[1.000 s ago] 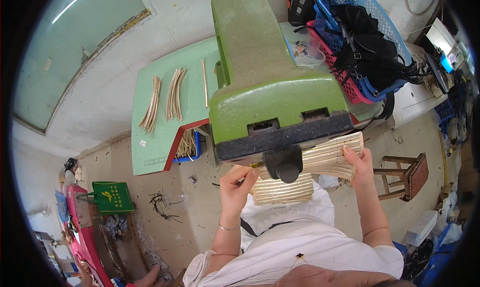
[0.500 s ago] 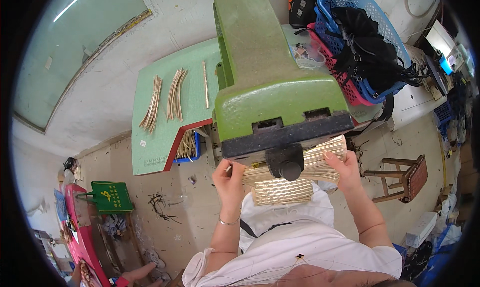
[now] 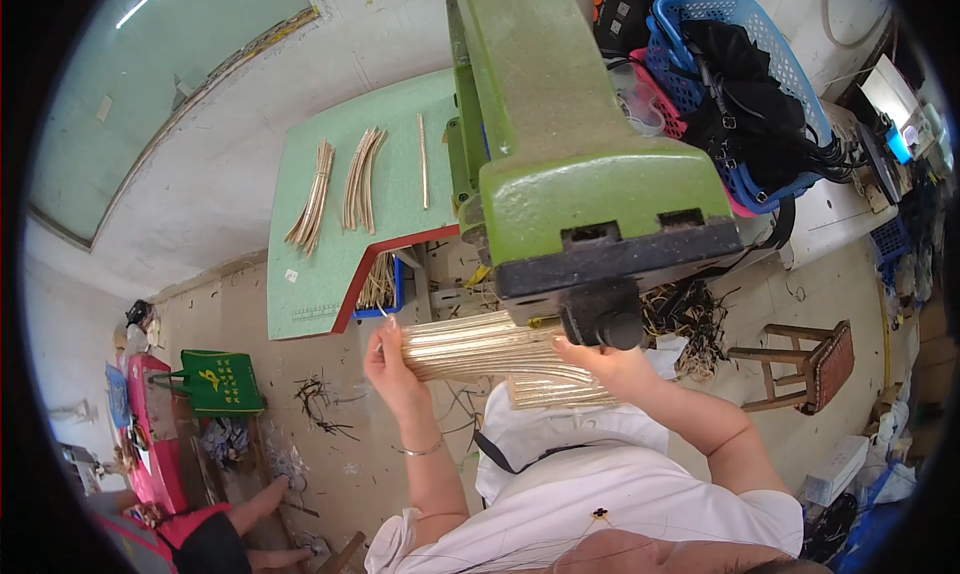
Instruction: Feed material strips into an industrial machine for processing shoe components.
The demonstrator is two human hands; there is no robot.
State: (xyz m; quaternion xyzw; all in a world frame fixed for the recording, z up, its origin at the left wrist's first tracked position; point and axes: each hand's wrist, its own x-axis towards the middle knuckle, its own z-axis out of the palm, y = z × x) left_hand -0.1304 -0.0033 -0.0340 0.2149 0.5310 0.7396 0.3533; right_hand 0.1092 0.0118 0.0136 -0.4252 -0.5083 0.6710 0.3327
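A flat band of shiny gold strips (image 3: 470, 346) is stretched between my two hands, just below the black front of the green machine (image 3: 600, 194). My left hand (image 3: 398, 372) has its fingers closed round the band's left end. Partly behind the machine's black knob (image 3: 618, 329), my right hand (image 3: 612, 366) pinches the other end with its thumb on top. A second gold striped piece (image 3: 550, 392) lies over the white cloth on my lap, beneath the band.
On the green table (image 3: 300, 314), left, lie two gold bundles (image 3: 315, 199) and a single strip (image 3: 422, 162). Baskets, one blue (image 3: 800, 64) with black straps, stand at back right. A stool (image 3: 815, 369) is at right; scraps (image 3: 690, 324) litter the floor. Another person (image 3: 200, 544) is at lower left.
Both hands have moved left, carrying the gold band with them; my right hand is now close to the machine's knob. More of the other person shows at lower left.
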